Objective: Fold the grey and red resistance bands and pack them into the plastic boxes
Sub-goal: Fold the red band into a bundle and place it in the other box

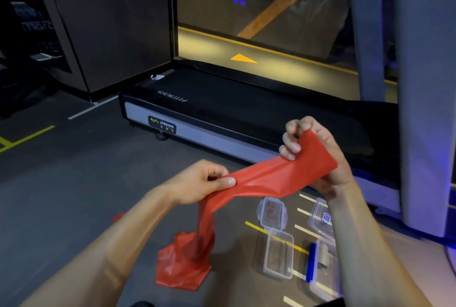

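Both my hands hold a red resistance band (269,178) stretched between them in the air. My left hand (202,181) pinches it between thumb and fingers at the left. My right hand (311,151) grips the folded end, higher and to the right. The rest of the band hangs down from my left hand and lies bunched on the floor (182,264). An open clear plastic box (278,253) sits on the floor below my right forearm, its lid (271,213) just beyond it. A second clear box (322,219) lies partly behind my right arm. The grey band is hidden or too unclear to tell.
A black treadmill deck (246,114) with a grey side rail runs across just beyond my hands. A grey pillar (424,109) stands at the right. A blue-edged lid or box (311,262) lies by my right forearm. Grey floor with yellow and white lines spreads to the left.
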A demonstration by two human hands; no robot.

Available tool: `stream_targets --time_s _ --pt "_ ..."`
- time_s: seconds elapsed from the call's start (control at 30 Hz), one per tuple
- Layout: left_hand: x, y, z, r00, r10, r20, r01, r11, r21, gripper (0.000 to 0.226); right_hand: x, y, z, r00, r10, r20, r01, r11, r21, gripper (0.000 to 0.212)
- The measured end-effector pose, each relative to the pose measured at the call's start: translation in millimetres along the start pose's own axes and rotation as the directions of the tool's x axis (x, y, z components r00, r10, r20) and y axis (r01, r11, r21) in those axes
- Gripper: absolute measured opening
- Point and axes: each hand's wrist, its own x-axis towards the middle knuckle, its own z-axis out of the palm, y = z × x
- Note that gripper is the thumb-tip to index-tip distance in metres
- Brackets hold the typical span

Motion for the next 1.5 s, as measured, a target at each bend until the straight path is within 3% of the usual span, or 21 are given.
stream_targets --time_s 0.07,0.17,0.53,0.6,0.67,0.73,0.8,1.0,1.07,1.17,1.23,1.33,1.4,1.5 --pt "0 0 -2 1.0 0.015 -0.019 -0.012 0.993 0.12 0.029 -1 0 -1 0.999 0.044 0.01 -0.041 0.985 -0.166 0.025" --pt "-1 1 -8 0.998 0.041 -0.049 -0.029 0.974 0.227 0.034 -2 -3 2 0.997 0.08 0.007 -0.074 0.95 -0.305 0.033" --pt "-5 9 -18 0.983 0.132 -0.124 -0.112 0.981 0.157 0.027 -7 -5 -7 0.995 0.077 -0.058 -0.091 0.954 -0.286 0.024" --pt "-6 11 -18 0.984 0.141 -0.113 -0.102 0.95 0.295 0.028 -9 -7 -3 0.995 0.081 -0.054 -0.096 0.917 -0.387 0.007" --pt "-6 15 -15 0.981 0.163 -0.107 -0.091 0.866 0.492 0.031 -9 -8 6 0.99 0.138 0.013 -0.109 0.834 -0.541 0.006" --pt "-4 18 -14 0.979 0.163 -0.124 -0.074 0.846 0.528 0.034 -6 -5 20 0.958 0.257 0.127 -0.111 0.74 -0.664 0.004" --pt "0 18 -14 0.985 0.114 -0.131 -0.015 0.805 0.593 0.036 -4 1 29 0.948 0.285 0.141 -0.115 0.72 -0.684 0.004" --pt "3 0 -8 0.99 0.028 -0.138 0.086 0.659 0.747 0.042 -6 3 20 0.989 0.137 0.055 -0.097 0.887 -0.452 0.008" --pt "3 -2 5 0.978 0.136 -0.157 0.027 0.665 0.747 0.046 -5 1 21 0.993 0.092 0.07 -0.064 0.943 -0.327 0.006" --pt "0 -6 29 0.9 0.409 -0.153 -0.149 0.616 0.774 0.054 -3 -1 18 0.998 -0.041 0.057 0.048 0.991 -0.127 0.017" --pt "-4 -3 39 0.897 0.415 -0.149 -0.203 0.689 0.696 0.051 -1 -3 10 0.994 -0.111 0.021 0.109 0.992 0.063 0.006" --pt "-10 2 49 0.911 0.363 -0.196 -0.26 0.873 0.412 0.038 -1 -6 -5 0.988 -0.105 -0.111 0.138 0.924 0.357 0.009" --pt "-10 0 49 0.922 0.307 -0.238 -0.242 0.933 0.267 0.041 -3 -2 -12 0.975 -0.07 -0.211 0.151 0.906 0.395 0.002" --pt "-7 -6 44 0.944 0.222 -0.243 -0.205 0.974 0.096 0.039 -2 6 -12 0.971 -0.046 -0.235 0.148 0.888 0.435 0.002"
